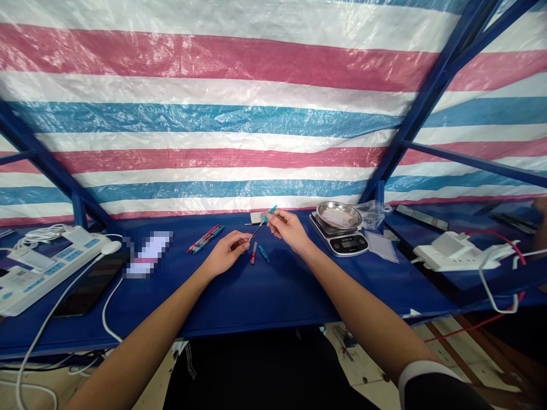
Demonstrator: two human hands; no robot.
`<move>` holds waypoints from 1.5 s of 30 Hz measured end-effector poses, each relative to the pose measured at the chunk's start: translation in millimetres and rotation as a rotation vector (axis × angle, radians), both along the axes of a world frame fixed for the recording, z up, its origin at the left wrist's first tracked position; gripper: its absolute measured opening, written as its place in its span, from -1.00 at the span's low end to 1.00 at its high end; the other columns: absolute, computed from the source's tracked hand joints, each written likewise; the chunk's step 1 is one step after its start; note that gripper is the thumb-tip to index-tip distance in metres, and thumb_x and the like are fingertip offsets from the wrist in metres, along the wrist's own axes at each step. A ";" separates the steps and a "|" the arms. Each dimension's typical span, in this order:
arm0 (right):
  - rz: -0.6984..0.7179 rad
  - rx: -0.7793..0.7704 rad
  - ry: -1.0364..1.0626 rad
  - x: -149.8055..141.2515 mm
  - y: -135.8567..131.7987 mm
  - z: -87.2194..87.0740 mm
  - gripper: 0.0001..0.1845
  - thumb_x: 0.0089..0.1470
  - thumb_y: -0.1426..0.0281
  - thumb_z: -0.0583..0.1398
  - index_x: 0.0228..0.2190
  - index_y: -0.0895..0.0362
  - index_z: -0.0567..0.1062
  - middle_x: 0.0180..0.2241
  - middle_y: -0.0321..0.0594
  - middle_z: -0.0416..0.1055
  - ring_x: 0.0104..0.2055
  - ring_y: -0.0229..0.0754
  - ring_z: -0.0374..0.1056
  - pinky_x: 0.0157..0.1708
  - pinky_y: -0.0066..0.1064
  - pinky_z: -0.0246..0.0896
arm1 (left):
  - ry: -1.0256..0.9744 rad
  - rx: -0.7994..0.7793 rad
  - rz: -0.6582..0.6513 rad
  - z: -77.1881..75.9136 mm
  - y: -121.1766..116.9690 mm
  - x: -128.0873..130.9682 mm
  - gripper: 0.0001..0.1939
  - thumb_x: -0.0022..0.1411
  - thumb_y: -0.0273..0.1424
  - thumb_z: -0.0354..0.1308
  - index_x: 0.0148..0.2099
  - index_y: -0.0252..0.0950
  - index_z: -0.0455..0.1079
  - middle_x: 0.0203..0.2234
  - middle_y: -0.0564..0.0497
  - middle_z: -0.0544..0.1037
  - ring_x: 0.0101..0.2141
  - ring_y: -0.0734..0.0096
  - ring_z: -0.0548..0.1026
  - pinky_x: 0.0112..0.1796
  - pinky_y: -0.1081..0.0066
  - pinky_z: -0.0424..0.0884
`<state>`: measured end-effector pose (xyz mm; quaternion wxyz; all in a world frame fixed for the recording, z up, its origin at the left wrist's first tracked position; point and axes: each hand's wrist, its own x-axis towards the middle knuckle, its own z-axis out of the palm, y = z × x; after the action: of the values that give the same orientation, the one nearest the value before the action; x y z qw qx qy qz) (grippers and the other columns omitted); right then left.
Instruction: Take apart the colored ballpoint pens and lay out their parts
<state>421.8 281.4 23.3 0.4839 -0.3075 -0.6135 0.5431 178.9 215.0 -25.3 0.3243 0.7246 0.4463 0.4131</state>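
Note:
Between my two hands a thin dark pen refill (257,229) slants up to the right, with a light-blue pen part (270,213) at its upper end. My left hand (231,249) pinches the lower end of the refill. My right hand (287,229) has its fingers closed on the blue pen part. Just below, a red-and-clear pen piece (253,254) and a blue pen cap (264,253) lie on the blue table (273,302). Several red and blue pens (205,239) lie together to the left of my left hand.
A digital scale (347,244) with a metal bowl (339,215) stands at right, beside plastic bags (382,246). A power strip (55,265), cables and a dark phone (91,285) are at left. Another power strip (455,252) and phone (421,217) lie far right. Striped sheeting (239,125) hangs behind.

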 end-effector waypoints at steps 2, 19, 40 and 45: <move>0.025 -0.006 -0.028 -0.1 -1.1 0.3 -0.52 0.12 -0.05 0.38 -0.39 0.12 0.48 -0.48 -0.30 0.44 -0.57 -0.33 0.21 -0.61 -0.47 0.06 | -0.026 -0.016 -0.007 0.9 -0.2 0.6 -0.61 0.43 -0.08 0.23 0.15 -0.15 0.59 -0.02 -0.13 0.57 -0.15 0.21 0.56 -0.11 0.29 0.46; 0.293 -0.031 -0.084 -3.3 -11.7 -0.5 -0.59 0.13 0.03 0.40 -0.22 0.11 0.59 -0.39 -0.26 0.49 -0.48 -0.27 0.31 -0.56 -0.46 0.13 | -0.549 -0.450 -0.043 16.0 -9.3 7.8 -0.55 0.16 -0.19 0.52 0.06 -0.26 0.65 -0.05 -0.14 0.71 -0.07 0.11 0.67 0.09 0.13 0.48; 0.312 -0.128 0.014 -2.5 -14.4 3.7 -0.54 0.09 0.06 0.44 -0.13 0.09 0.54 -0.53 -0.43 0.26 -0.54 -0.34 0.12 -0.59 -0.49 -0.07 | -0.578 -0.480 -0.042 17.0 -11.3 13.7 -0.56 0.10 -0.21 0.56 -0.04 -0.32 0.65 -0.14 -0.15 0.73 -0.11 0.13 0.68 0.07 0.14 0.51; 0.330 -0.095 0.009 -3.3 -16.1 4.8 -0.56 0.07 0.04 0.44 -0.23 0.12 0.55 -0.52 -0.40 0.28 -0.54 -0.33 0.12 -0.58 -0.47 -0.05 | -0.576 -0.465 -0.040 18.5 -11.6 13.4 -0.57 0.11 -0.21 0.55 -0.03 -0.31 0.65 -0.14 -0.15 0.73 -0.10 0.11 0.68 0.06 0.14 0.51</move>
<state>418.5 265.2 28.1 0.3759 -0.2228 -0.6269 0.6450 192.3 203.5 -6.8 0.6006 0.4940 0.4043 0.4814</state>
